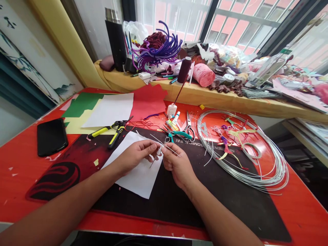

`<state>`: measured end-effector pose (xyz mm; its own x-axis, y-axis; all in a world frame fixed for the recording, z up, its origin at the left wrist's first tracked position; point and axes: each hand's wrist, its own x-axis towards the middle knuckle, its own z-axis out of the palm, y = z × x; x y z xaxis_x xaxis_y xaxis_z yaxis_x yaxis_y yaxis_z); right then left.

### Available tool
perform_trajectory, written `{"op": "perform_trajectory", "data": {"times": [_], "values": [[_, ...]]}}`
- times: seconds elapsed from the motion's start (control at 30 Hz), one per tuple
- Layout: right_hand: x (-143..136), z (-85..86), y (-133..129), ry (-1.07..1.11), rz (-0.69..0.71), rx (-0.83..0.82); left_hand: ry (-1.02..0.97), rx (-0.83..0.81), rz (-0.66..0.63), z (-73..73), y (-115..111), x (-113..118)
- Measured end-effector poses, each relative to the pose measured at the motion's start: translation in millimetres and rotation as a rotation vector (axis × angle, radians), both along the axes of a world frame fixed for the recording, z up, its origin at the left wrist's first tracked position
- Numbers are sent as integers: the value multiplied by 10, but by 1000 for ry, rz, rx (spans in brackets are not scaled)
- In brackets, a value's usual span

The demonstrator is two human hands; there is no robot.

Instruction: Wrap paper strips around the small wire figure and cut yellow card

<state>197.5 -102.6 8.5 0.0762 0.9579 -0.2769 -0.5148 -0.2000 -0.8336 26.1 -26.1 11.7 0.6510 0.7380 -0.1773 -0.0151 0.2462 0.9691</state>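
Between my hands is a small wire figure with a round loop at its top and thin wire ends sticking out. My right hand pinches it near its middle. My left hand is closed with thumb and fingers at a whitish strip on the wire; whether it is paper or tape, I cannot tell. Beneath both hands lies a white sheet of paper on the black desk mat. Just beyond them are teal-handled pliers.
Right of my hands lies a big wire coil with colourful wrapped wire figures inside. Scissors, a glue bottle and yellow-black wire strippers lie beyond. A phone is at left; craft supplies crowd the windowsill.
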Motion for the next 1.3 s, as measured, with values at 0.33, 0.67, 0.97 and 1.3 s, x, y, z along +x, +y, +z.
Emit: {"op": "perform_trajectory", "data": {"times": [0.33, 0.67, 0.97, 1.3], "values": [[-23, -20, -16, -57, 66, 10, -106, -91, 129, -46, -19, 10], [-51, 17, -34, -69, 117, -15, -150, -187, 177, -4, -38, 51], [-41, -14, -25, -49, 132, 15, -182, -191, 305, -25, -21, 41], [-51, -4, -32, -58, 146, 13, -191, -66, 361, 5, -44, 64]]}}
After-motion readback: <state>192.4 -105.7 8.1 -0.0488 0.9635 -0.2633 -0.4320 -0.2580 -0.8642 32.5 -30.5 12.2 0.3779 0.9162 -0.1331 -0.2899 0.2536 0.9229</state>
